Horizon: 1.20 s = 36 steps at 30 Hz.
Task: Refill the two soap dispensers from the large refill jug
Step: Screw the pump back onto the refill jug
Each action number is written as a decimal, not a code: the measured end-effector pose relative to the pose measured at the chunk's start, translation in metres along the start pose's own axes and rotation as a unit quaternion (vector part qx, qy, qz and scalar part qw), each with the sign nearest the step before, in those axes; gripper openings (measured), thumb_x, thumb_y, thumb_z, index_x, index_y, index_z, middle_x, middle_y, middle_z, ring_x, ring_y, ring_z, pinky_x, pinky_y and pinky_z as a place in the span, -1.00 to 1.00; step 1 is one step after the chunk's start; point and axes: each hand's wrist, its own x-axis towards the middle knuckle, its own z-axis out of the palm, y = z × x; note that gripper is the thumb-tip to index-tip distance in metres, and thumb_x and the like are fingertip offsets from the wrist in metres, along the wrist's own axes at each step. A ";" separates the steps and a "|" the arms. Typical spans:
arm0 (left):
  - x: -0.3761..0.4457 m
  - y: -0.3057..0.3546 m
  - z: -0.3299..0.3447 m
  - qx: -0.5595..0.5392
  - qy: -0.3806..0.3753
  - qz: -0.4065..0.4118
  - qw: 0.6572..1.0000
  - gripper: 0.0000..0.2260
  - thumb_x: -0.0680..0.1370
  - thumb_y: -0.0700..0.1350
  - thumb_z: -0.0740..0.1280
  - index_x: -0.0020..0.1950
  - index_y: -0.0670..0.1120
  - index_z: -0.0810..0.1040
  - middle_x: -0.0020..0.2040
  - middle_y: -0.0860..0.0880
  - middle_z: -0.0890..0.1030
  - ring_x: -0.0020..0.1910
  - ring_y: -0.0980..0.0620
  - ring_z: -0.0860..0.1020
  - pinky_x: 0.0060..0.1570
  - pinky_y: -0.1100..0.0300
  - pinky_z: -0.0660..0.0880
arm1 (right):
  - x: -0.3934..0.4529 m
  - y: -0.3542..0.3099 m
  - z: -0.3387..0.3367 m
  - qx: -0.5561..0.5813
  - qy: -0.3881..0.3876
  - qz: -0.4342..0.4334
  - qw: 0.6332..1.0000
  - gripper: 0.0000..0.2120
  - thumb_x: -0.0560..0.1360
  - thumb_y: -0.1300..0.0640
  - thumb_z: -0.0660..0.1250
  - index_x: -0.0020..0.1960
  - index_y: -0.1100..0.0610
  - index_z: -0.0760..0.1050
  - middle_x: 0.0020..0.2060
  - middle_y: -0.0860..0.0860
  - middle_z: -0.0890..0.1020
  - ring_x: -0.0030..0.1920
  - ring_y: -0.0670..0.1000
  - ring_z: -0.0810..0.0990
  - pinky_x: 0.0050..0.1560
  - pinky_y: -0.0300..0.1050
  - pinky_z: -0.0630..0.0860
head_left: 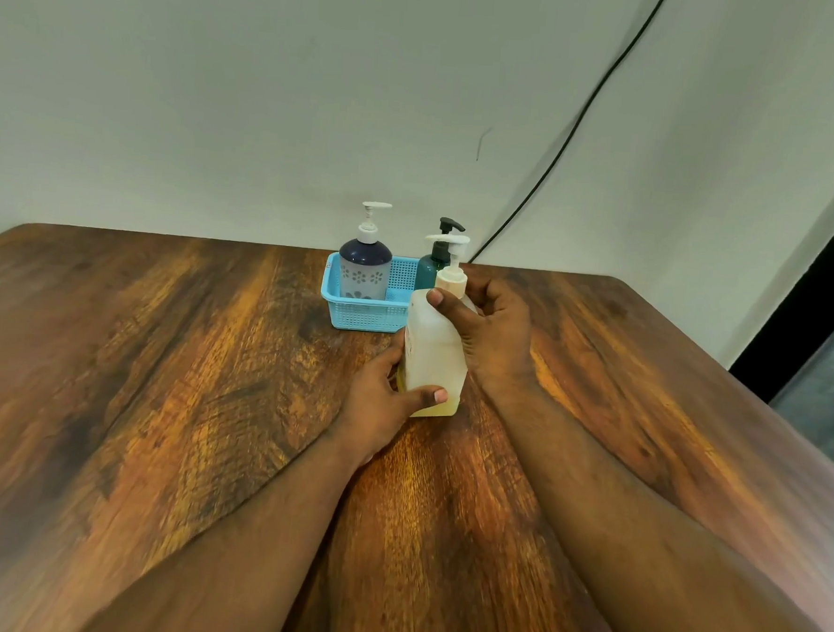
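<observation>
A translucent white bottle (433,351) stands upright on the wooden table (157,373), just in front of the blue basket (356,312), and both of the person's hands are on it. Its long axis runs straight up from the tabletop, with the pump head (451,242) at the top and the spout pointing off to the person's left. A thin band of yellowish liquid shows at the very bottom (so it looks nearly empty, which suggests a dispenser awaiting refill rather than the jug, though that cannot be settled from here). The left hand (385,397) is curled around the bottle's lower part, thumb across the near face close to the base, bracing it against the table. The right hand (487,330) is closed over the shoulder, thumb on the near upper edge and fingers wrapped round the far side beside the tan collar (451,283). The right hand is therefore the nearer to the pump, and the coming move likely turns on that: twisting the collar about the vertical axis while the left hand keeps the body from spinning. In the basket behind stand a navy-and-grey flowered dispenser (364,273) at the left and a dark teal dispenser (430,267) at the right, the latter partly hidden by the held bottle. No large jug can be made out with confidence.
</observation>
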 end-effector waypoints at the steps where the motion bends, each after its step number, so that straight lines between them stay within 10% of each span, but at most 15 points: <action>1: 0.000 -0.001 0.000 0.003 0.002 -0.002 1.000 -0.21 0.28 0.00 0.61 0.48 0.01 0.40 0.31 0.09 0.57 0.31 0.08 0.51 0.32 -0.07 0.49 | -0.001 0.000 0.001 -0.001 0.016 0.003 1.000 -0.71 0.33 0.04 0.56 -0.02 0.02 0.56 -0.05 -0.05 0.66 0.00 -0.02 0.64 0.01 0.05 0.63; 11: -0.003 0.004 0.002 0.006 0.004 -0.004 1.000 -0.19 0.25 0.05 0.61 0.46 0.07 0.41 0.30 0.10 0.58 0.31 0.08 0.51 0.30 -0.05 0.50 | -0.002 -0.013 -0.018 0.069 -0.161 0.015 0.984 -0.71 0.58 0.14 0.27 0.29 -0.02 0.47 0.02 -0.16 0.65 0.02 -0.12 0.66 -0.11 -0.22 0.62; 19: -0.003 0.003 0.003 0.023 0.009 -0.016 1.000 -0.21 0.28 0.02 0.62 0.47 0.04 0.41 0.30 0.10 0.58 0.31 0.08 0.51 0.31 -0.03 0.49 | 0.004 -0.016 -0.008 -0.014 -0.044 -0.003 0.999 -0.57 0.34 0.16 0.55 0.13 -0.04 0.47 0.01 -0.09 0.59 0.01 -0.17 0.55 -0.07 -0.33 0.53; 26: -0.004 0.005 0.003 0.025 0.006 -0.011 1.000 -0.29 0.39 -0.14 0.57 0.49 0.01 0.37 0.30 0.08 0.54 0.29 0.10 0.47 0.08 0.35 0.46 | 0.004 -0.026 -0.025 -0.046 -0.144 0.048 0.987 -0.58 0.49 0.15 0.41 0.34 0.07 0.47 0.18 -0.12 0.55 0.16 -0.11 0.53 0.17 -0.17 0.51; 33: -0.007 0.006 0.002 0.021 0.006 -0.008 1.000 -0.27 0.34 -0.03 0.60 0.47 0.02 0.41 0.28 0.08 0.58 0.28 0.08 0.51 0.27 0.01 0.52 | 0.006 -0.030 -0.012 -0.042 -0.066 0.046 0.996 -0.65 0.33 0.17 0.56 -0.02 -0.02 0.47 -0.12 -0.12 0.60 -0.10 -0.12 0.60 -0.19 -0.26 0.61; 36: -0.006 0.006 0.002 0.018 0.003 -0.002 1.000 -0.28 0.37 -0.11 0.59 0.48 0.01 0.39 0.28 0.08 0.57 0.28 0.11 0.50 0.25 0.12 0.52 | 0.007 -0.029 -0.011 -0.070 -0.082 0.048 0.993 -0.55 0.32 0.12 0.56 0.13 -0.02 0.46 -0.07 -0.12 0.58 -0.04 -0.12 0.56 -0.10 -0.20 0.58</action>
